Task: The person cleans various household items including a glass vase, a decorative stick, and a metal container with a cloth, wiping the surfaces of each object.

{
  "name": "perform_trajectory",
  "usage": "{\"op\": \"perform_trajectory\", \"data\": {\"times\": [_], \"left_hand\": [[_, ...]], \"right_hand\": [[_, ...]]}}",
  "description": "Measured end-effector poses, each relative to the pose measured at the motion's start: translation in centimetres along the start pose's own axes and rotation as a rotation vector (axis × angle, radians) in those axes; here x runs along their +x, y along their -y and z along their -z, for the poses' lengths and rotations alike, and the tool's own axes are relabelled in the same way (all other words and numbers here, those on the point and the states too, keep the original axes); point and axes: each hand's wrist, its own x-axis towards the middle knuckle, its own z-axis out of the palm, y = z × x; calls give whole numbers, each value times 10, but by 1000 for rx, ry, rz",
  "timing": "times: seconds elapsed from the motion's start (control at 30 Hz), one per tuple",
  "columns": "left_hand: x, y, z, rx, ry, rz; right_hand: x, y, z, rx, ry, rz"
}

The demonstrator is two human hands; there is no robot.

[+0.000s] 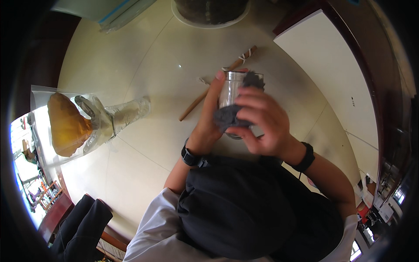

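Note:
My left hand [209,114] is wrapped around the side of a clear glass jar [229,88], its thumb up at the rim. In my right hand [266,121] is a dark grey cloth [229,116], bunched against the front of the glass; a frayed part of it reaches up to the rim on the right. The jar's lower end shows below the cloth. Beyond the jar, a wooden stick [195,103] with white cord wound round it lies slantwise on the pale tiled floor [154,68], partly hidden by my hand and the jar.
To the left lies a clear plastic wrapper [131,113] with a gold-coloured piece [67,127] in it. A dark round pot [211,11] stands on a white saucer [183,19] at the top. White panels [330,65] with dark red edging line the right. Black cloth-covered shapes [85,222] are at lower left.

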Motion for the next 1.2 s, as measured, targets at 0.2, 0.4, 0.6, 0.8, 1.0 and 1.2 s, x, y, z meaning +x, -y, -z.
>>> {"op": "perform_trajectory", "data": {"times": [0.2,0.4,0.6,0.8,1.0,1.2], "left_hand": [[3,2,9,1,83,48],[5,11,4,83,10,15],[-5,0,-11,180,-108,92],[4,8,0,88,-29,67],[-2,-1,-4,118,-74,159],[5,8,10,102,-15,73]], "right_hand": [[-16,-9,3,-110,47,207],[-1,-9,3,-70,-29,33],[-17,1,4,-70,168,147],[-2,-21,10,-123,-27,130],[-19,-1,-5,-9,139,122],[0,-16,5,-12,95,21]]}}
